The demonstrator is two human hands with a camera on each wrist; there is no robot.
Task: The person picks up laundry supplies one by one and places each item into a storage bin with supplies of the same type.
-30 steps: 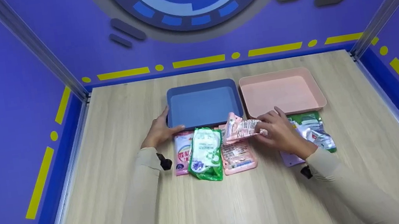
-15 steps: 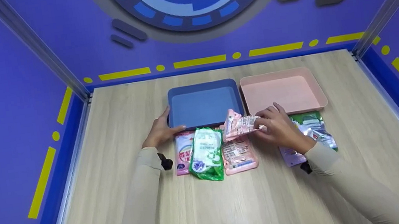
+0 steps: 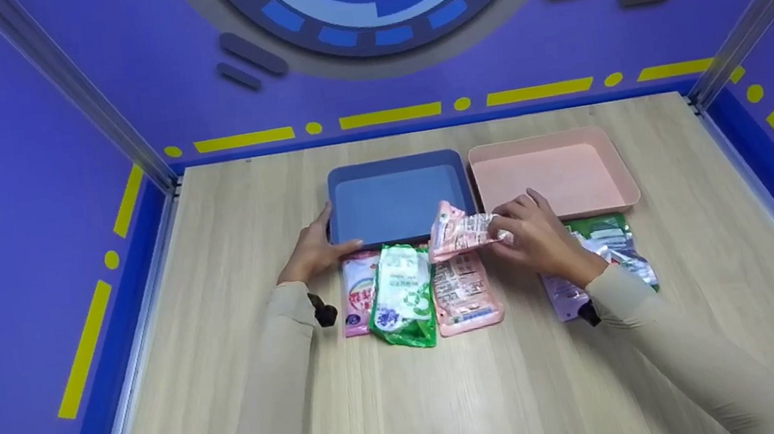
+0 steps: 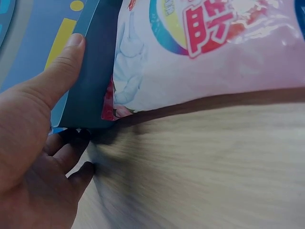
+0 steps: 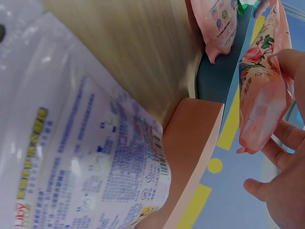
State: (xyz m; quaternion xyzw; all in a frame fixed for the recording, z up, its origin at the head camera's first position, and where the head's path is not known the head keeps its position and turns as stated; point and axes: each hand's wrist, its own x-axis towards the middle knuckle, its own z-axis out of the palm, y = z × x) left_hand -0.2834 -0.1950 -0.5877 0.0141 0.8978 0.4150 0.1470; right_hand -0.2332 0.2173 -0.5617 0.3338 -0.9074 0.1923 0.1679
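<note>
My left hand (image 3: 317,250) is at the front left corner of the blue tray (image 3: 394,163). Its thumb lies along the front wall, its other fingers at the side, as the left wrist view shows. My right hand (image 3: 532,236) pinches a pink pouch (image 3: 451,233) by its right end. This pouch, with roses on one face (image 5: 259,52), is tilted and overlaps the blue tray's front right corner. Below it a similar pink pouch (image 3: 465,297) lies flat on the table, its upper end hidden.
A green-and-white pouch (image 3: 402,294) lies partly over a pink rainbow-printed pouch (image 3: 356,301). A pink tray (image 3: 557,185) stands right of the blue one. A lilac pouch (image 5: 119,157) and a green pouch (image 3: 610,239) lie beside my right wrist.
My right hand lifts the pink pouch slightly up and away from me, uncovering more of the pouch beneath. My left hand stays at the blue tray's corner.
</note>
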